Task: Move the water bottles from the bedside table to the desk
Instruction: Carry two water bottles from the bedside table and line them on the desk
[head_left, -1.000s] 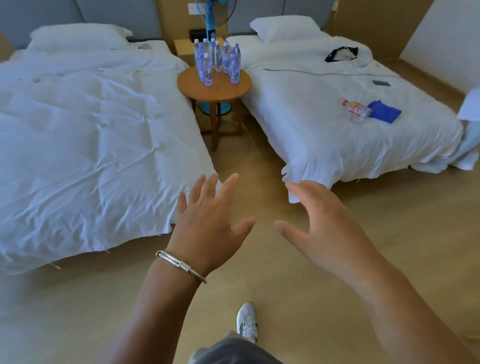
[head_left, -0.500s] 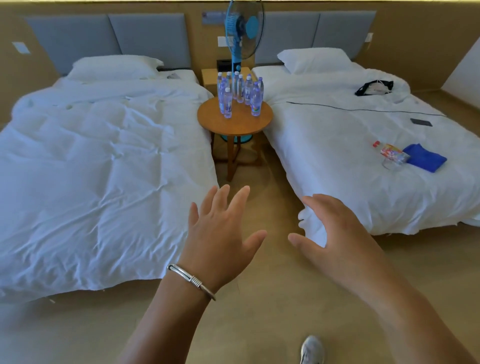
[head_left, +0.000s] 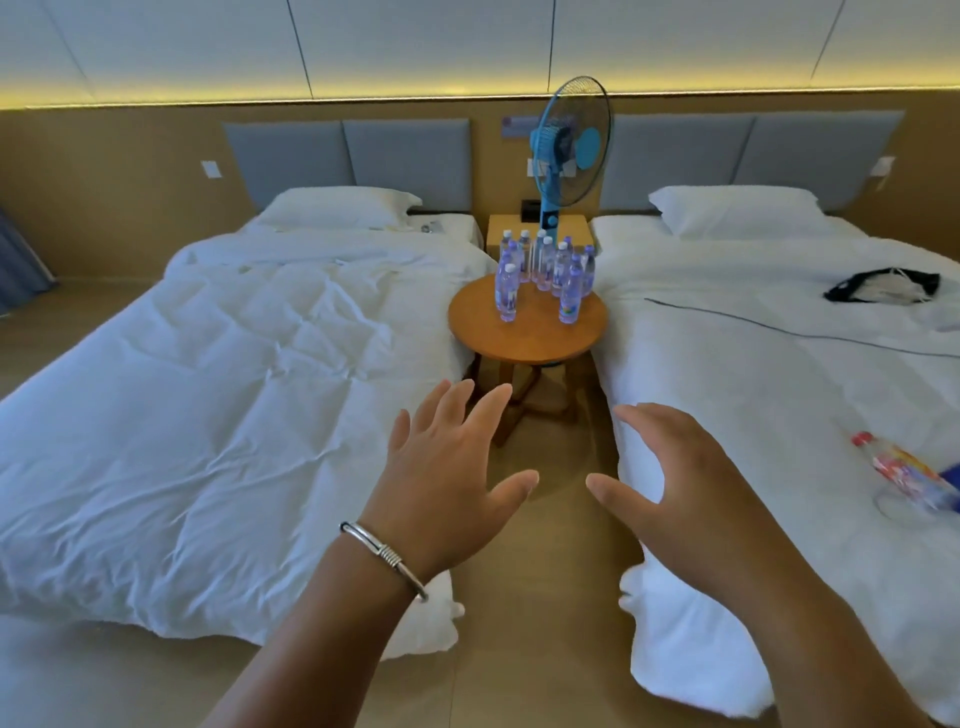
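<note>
Reaching ahead, the left hand (head_left: 447, 467) and right hand (head_left: 675, 467) are hanging spread and empty; the water bottles (head_left: 543, 273) are standing upright on the round bench (head_left: 527, 338) at twelve o'clock, well apart, roughly equally near both hands.

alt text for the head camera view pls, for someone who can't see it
Two open hands, left and right, reach toward a cluster of water bottles on a round wooden table between two white beds. A blue fan stands behind the table.
</note>
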